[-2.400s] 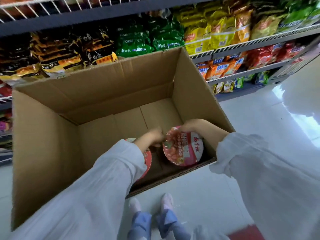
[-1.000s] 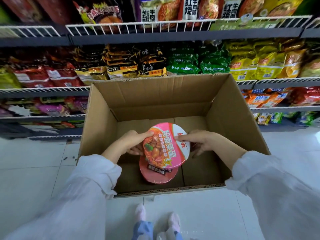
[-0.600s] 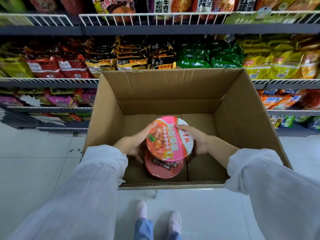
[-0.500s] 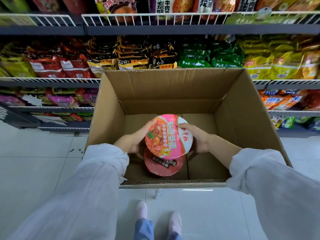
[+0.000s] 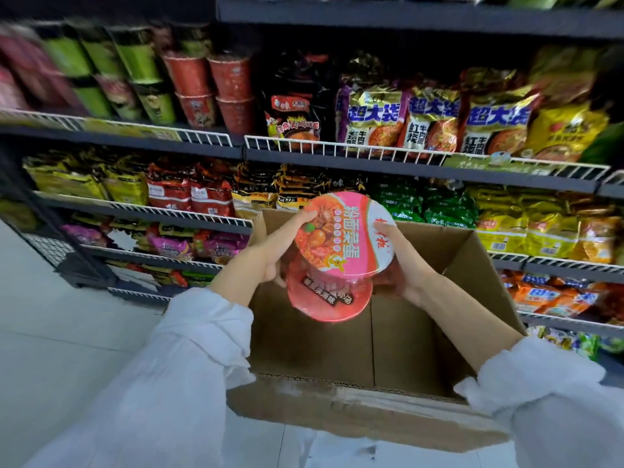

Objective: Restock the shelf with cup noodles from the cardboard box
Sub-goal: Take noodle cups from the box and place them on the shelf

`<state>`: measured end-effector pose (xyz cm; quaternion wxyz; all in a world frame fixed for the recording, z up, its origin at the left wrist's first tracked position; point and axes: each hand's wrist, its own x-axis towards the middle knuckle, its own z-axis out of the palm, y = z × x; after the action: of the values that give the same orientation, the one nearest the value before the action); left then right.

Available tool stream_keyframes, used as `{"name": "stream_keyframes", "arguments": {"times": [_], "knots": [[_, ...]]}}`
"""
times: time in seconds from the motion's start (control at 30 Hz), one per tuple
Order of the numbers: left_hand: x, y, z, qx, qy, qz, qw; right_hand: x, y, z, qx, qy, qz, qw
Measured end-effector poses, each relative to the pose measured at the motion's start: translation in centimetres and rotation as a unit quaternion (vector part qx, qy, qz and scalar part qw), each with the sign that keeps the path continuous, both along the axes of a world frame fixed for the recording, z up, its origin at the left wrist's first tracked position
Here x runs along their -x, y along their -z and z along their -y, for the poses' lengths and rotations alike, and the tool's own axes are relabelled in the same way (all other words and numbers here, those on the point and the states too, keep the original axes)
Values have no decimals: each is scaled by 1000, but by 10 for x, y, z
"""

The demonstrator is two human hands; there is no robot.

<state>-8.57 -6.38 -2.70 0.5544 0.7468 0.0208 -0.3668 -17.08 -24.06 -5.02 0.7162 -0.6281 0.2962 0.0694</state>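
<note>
we press the two stacked noodle bowls (image 5: 337, 251) between our left hand (image 5: 273, 251) and right hand (image 5: 401, 261), above the open box (image 5: 472, 265), so both reach the shelf (image 5: 405, 163) together.

1. My left hand (image 5: 270, 251) is raised in front of me, thumb up top and fingers curled underneath, clamped on the left side of what I hold.
2. My right hand (image 5: 401, 261) mirrors it from the right, thumb on top and palm turned inward.
3. Both forearms reach forward and converge, bare to mid-forearm.
4. White sleeves cover both arms below that.
</note>
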Motion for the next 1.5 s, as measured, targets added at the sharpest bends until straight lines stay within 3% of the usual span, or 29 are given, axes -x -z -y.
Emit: {"name": "stream_keyframes", "arguments": {"times": [0.17, 0.4, 0.67, 0.97, 1.17, 1.5], "knots": [[-19, -61, -30, 52, -38, 47, 997, -37, -67, -32, 5, 18, 86, 996], [-80, -117, -113, 103, -88, 84, 987, -121, -128, -112, 55, 20, 108, 992], [-186, -138, -266, 90, -118, 145, 978, -249, -133, -262, 25, -24, 129, 991], [-334, -137, -426, 120, -263, 203, 935, -415, -133, -426, -48, -108, 172, 978], [-455, -149, -493, 180, -283, 250, 908, -549, -148, -500, -57, -159, 204, 964], [-630, -179, -564, 191, -263, 247, 913, -720, -174, -584, -41, -133, 258, 956]]}}
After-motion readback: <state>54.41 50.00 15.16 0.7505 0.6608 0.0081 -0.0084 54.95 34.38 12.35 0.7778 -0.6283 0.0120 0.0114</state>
